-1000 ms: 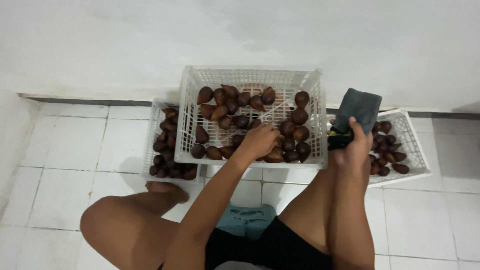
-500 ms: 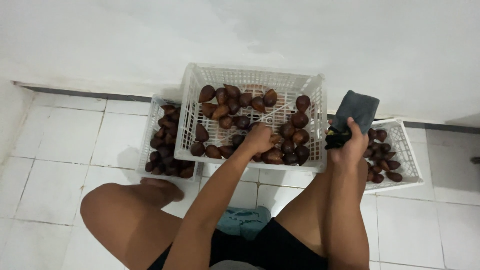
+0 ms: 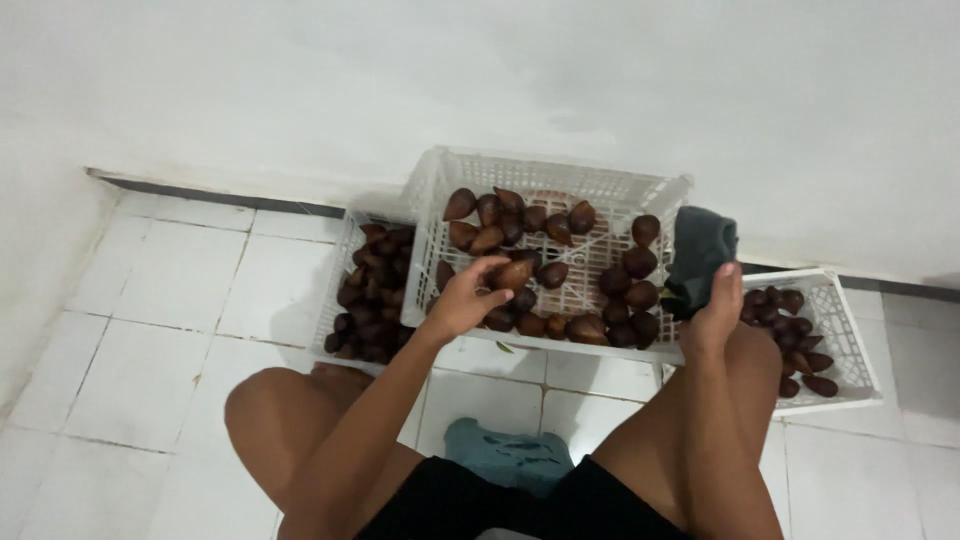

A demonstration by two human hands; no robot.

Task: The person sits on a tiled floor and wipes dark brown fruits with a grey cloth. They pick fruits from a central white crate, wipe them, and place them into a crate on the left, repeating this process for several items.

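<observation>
A white plastic crate (image 3: pixel 545 172) stands in front of me, holding several brown scaly fruits. My left hand (image 3: pixel 465 300) reaches over its near edge and grips one brown fruit (image 3: pixel 513 274). My right hand (image 3: pixel 715 310) rests by the crate's right corner and holds a dark grey cloth (image 3: pixel 700 252) with something dark under it. My bare knees frame the view.
A lower white crate (image 3: pixel 345 262) with dark fruits sits left of the main one, and another crate (image 3: pixel 845 330) with fruits lies at the right. White tiled floor and a white wall surround them. A teal stool (image 3: pixel 505 455) shows between my legs.
My left hand has closed on a fruit and lifted it slightly toward the crate's near-left side. The view has shifted right and down. My right hand keeps the cloth.
</observation>
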